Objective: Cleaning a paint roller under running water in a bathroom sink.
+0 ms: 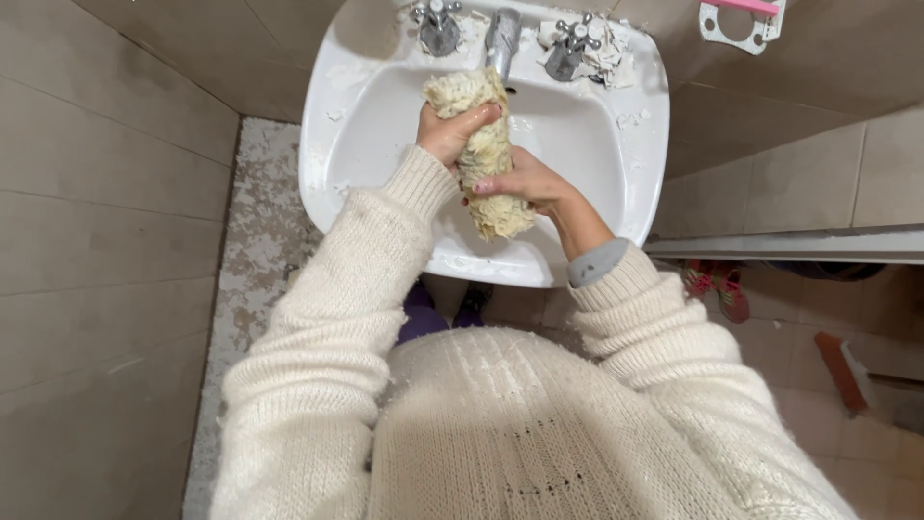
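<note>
A shaggy cream-coloured roller cover (484, 154) is held upright over the white sink (366, 116), its top end just under the metal tap spout (501, 40). My left hand (449, 130) grips its upper part. My right hand (525, 183) wraps around its lower half. Both arms wear cream knitted sleeves; the right sleeve is pushed back from the wrist.
Two cross-handled taps (438, 24) flank the spout, with white crusted lumps (606, 48) on the sink's rim. Tiled walls close in on both sides. A speckled floor strip (255, 231) lies left. Pink shoes (722, 284) and a brush (847, 371) lie at the right.
</note>
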